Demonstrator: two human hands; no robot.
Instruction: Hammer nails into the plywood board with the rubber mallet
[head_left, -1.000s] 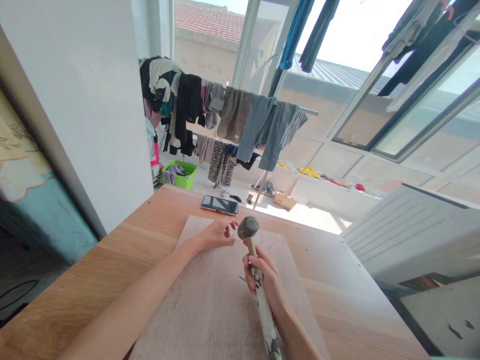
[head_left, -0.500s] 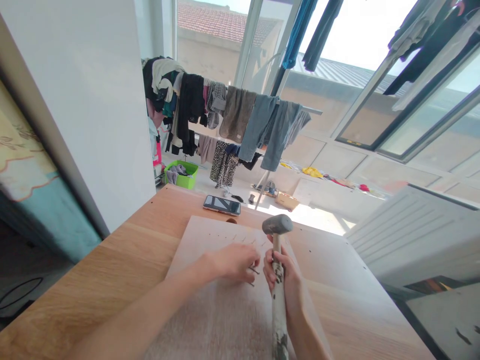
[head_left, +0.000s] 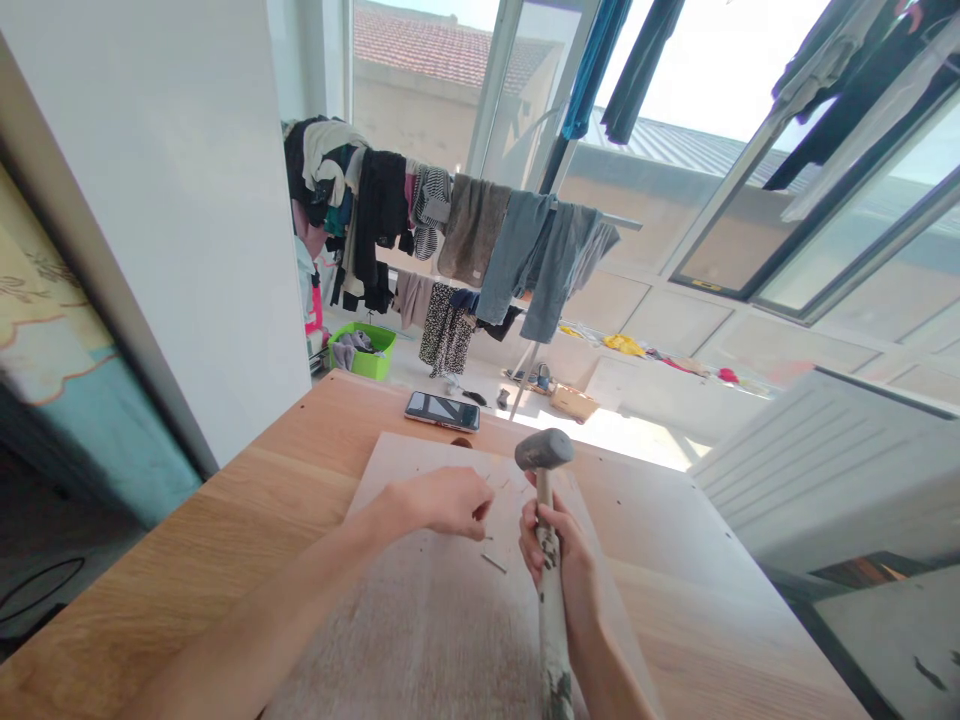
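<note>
My right hand (head_left: 561,548) is wrapped round the pale, worn handle of a grey-headed mallet (head_left: 544,450), which stands upright with its head above my fist. My left hand (head_left: 454,502) is closed low over a flat wooden board (head_left: 420,620), its fingers curled under. A short bit of thin metal shows beside its fingertips; whether they grip it is hidden. Just below the left hand, a loose nail (head_left: 493,563) lies on the board. Several thin nails (head_left: 499,483) stand in a row near the board's far edge, partly covered by the left hand.
The board lies on a wooden table (head_left: 247,520). A phone (head_left: 442,411) and a small brown round object (head_left: 461,442) are beyond the board's far edge. Past the table stand a green basket (head_left: 375,352) and a rack hung with clothes (head_left: 476,225). A white cabinet (head_left: 172,230) rises at left.
My left hand has shifted left and slightly up, leaving a nail in plain view on the board. My right hand and the mallet have moved a little to the left.
</note>
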